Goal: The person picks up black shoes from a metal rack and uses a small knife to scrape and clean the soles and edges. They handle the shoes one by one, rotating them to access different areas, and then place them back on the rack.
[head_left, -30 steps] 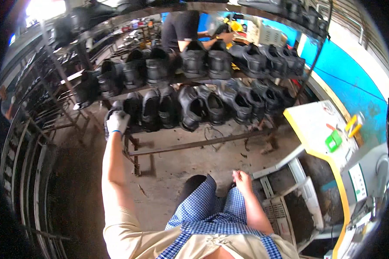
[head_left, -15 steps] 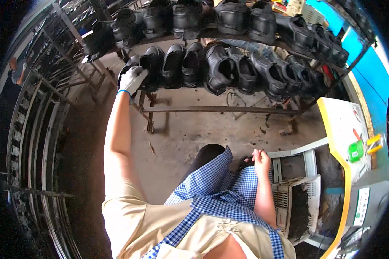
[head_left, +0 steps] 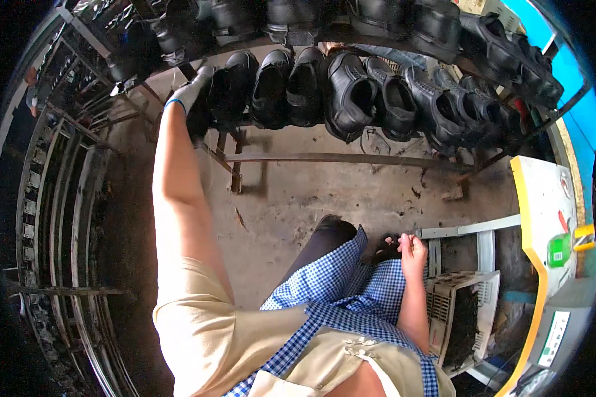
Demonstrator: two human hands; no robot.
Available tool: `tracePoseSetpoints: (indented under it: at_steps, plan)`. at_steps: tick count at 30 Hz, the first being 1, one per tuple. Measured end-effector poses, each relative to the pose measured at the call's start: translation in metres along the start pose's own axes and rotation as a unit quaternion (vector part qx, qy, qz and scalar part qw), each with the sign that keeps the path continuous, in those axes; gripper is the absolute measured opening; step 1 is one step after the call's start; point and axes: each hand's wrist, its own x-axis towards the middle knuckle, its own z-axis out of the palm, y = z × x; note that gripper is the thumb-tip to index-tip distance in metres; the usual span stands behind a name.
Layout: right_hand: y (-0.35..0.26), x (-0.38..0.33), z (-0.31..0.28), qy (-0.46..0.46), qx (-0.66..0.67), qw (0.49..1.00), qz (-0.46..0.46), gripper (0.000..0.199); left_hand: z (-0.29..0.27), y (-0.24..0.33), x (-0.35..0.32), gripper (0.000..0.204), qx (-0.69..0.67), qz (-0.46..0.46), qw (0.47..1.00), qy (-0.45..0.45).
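Observation:
My left hand (head_left: pixel 191 92), in a white glove with a blue band at the wrist, reaches far out to the left end of the lower rack shelf. It is closed on the outermost black shoe (head_left: pixel 198 120), with some of its fingers hidden. Beside that one, several more black shoes (head_left: pixel 270 92) stand in a row with their heels toward me. My bare right hand (head_left: pixel 412 255) rests above my right thigh, apart from the shoes. Its fingers are curled together, and nothing shows in them.
Another row of black shoes (head_left: pixel 298 18) fills the upper shelf. On the right stands a white table with a yellow edge (head_left: pixel 533 218), bearing a green object (head_left: pixel 558 250). A plastic crate (head_left: pixel 440 311) sits below it. Metal racks (head_left: pixel 79 231) line the left side.
The view has shifted, so the table sits further right. My left hand has turned and stays at the leftmost shoe. My right hand keeps its place over my thigh.

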Motion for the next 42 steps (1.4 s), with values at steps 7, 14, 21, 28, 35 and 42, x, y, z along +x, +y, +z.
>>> tracePoseSetpoints:
  at_steps: [7,14,21,28,35,42]
  plan:
    - [-0.005,0.009,0.011,-0.029,0.01,1.0,0.004,0.03,0.003,0.054,-0.074,0.051,0.181,-0.107,0.976,0.057]
    - [-0.017,0.01,0.015,-0.042,0.002,0.999,-0.014,0.031,-0.012,-0.023,-0.056,0.027,0.026,-0.173,0.985,-0.003]
    - [0.001,0.007,0.021,-0.019,0.112,0.993,-0.039,0.019,0.032,0.014,-0.217,0.025,-0.465,-0.052,0.884,0.005]
    - [-0.191,-0.037,0.068,-0.192,0.074,0.868,-0.452,0.029,0.147,0.093,-0.367,0.034,-0.777,-0.068,0.626,-0.015]
    - [-0.238,-0.034,0.08,-0.204,-0.004,0.84,-0.503,0.022,0.234,0.129,-0.44,0.028,-0.871,-0.116,0.453,-0.149]
    - [-0.231,-0.028,0.063,-0.193,-0.165,0.796,-0.549,0.013,0.251,0.162,-0.47,0.03,-0.833,-0.179,0.515,-0.093]
